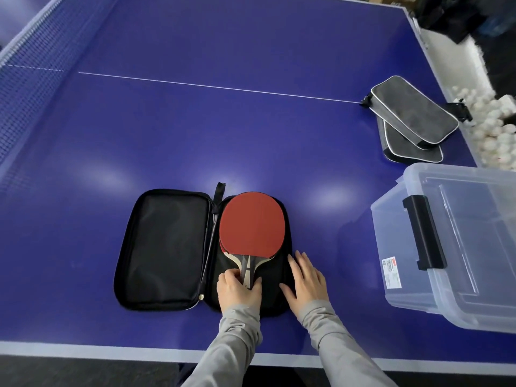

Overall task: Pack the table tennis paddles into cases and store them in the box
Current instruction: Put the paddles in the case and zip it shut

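Observation:
A black paddle case (164,250) lies unzipped and spread flat near the front edge of the blue table (195,135). A red-faced paddle (251,223) rests in its right half, handle toward me. My left hand (238,291) grips the paddle's handle. My right hand (307,283) lies flat with straight fingers on the right edge of the case. A clear plastic box (458,247) with a black latch stands at the right, its inside showing nothing but bare plastic.
Two grey zipped cases (413,115) lie stacked at the far right of the table. Beyond them a bin holds several white balls (491,127). The net (36,79) runs along the left side. The table's white front edge (139,350) is close to me.

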Tool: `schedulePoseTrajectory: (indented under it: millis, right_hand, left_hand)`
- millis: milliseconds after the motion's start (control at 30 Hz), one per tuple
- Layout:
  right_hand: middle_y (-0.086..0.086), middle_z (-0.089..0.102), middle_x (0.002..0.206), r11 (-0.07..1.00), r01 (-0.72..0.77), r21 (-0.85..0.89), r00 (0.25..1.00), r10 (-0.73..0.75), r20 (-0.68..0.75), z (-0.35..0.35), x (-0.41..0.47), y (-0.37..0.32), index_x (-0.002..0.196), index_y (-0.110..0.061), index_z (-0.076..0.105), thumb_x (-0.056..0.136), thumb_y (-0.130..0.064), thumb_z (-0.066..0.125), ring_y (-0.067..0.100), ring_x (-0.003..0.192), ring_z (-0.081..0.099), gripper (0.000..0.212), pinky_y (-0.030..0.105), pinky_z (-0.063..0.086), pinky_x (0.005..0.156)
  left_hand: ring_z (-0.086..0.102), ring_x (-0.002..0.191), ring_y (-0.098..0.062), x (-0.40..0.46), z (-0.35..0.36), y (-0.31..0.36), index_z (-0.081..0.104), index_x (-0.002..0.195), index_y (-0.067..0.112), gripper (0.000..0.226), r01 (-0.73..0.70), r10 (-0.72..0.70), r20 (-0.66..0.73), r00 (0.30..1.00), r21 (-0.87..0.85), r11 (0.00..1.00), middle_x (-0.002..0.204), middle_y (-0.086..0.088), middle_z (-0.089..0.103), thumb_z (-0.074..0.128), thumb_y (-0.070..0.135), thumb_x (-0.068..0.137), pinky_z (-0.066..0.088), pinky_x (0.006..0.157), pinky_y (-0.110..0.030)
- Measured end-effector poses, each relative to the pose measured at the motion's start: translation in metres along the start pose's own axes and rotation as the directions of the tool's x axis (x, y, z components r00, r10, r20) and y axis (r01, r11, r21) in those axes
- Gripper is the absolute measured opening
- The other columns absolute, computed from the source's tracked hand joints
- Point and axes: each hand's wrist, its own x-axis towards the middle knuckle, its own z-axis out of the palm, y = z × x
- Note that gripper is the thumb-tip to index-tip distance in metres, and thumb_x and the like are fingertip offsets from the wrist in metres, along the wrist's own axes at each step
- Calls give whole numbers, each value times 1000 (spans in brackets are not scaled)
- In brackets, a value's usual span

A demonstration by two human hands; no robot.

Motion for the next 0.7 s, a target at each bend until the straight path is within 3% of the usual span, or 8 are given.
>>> schedulePoseTrajectory:
  millis: [167, 233, 333, 433, 533, 600, 700]
  right_hand:
    - [-3, 9, 158, 1000, 0, 14, 1000, 0, 9, -3, 0, 0, 148, -24, 14, 92, -46, 43, 13, 146, 3, 67, 32, 17, 115]
    - [-1, 14, 157, 999, 2, 47, 1000, -2, 2, -4, 0, 0, 147, -22, 17, 91, -44, 46, 14, 146, 7, 67, 32, 19, 114]
    - [1, 19, 155, 997, -1, 81, 1000, 2, -9, -6, -2, 2, 147, -19, 20, 91, -41, 50, 17, 145, 13, 67, 32, 23, 113]
    - [5, 23, 154, 995, -21, 102, 999, 23, -23, -6, -5, 3, 145, -16, 24, 90, -39, 53, 19, 144, 18, 67, 34, 28, 111]
    - [5, 25, 153, 994, -49, 96, 998, 53, -39, -5, -9, 3, 145, -16, 26, 90, -39, 53, 20, 144, 19, 65, 35, 29, 110]
    - [4, 23, 154, 995, -64, 83, 997, 67, -34, -3, -11, 2, 145, -17, 25, 91, -40, 51, 18, 144, 17, 64, 34, 28, 110]
    - [3, 22, 154, 994, -83, 68, 996, 85, -25, -2, -12, -2, 145, -17, 25, 91, -41, 50, 18, 145, 15, 64, 34, 27, 111]
  left_hand:
    - [49, 107, -15, 4, -28, -11, 60, 106, 20, 52, -137, 121, 99, 988, 174, 975, 105, 6, 57, 70, 57, 70, 32, 92, -30]
    - [49, 110, -16, 9, -49, -21, 62, 107, 22, 46, -230, 215, 97, 972, 173, 958, 107, 7, 58, 69, 52, 74, 30, 93, -34]
    - [53, 108, -28, 29, -90, -42, 66, 106, 13, 38, -296, 317, -118, 941, 163, 941, 110, -5, 60, 77, 31, 74, 34, 90, -44]
    - [46, 115, -37, 59, -132, -67, 61, 115, 9, 48, -135, 177, -314, 933, 151, 979, 123, -14, 54, 76, 31, 76, 33, 95, -54]
    - [36, 123, -41, 88, -165, -88, 50, 129, 6, 73, 94, -47, -360, 932, 115, 989, 135, -17, 43, 61, 51, 73, 27, 101, -58]
    - [31, 128, -38, 103, -178, -100, 49, 132, 7, 67, 190, -147, -314, 938, 111, 975, 138, -14, 39, 63, 49, 81, 22, 106, -54]
    - [29, 128, -33, 115, -186, -113, 62, 117, 14, 42, 190, -162, -224, 961, 109, 976, 135, -7, 43, 65, 38, 83, 21, 109, -50]
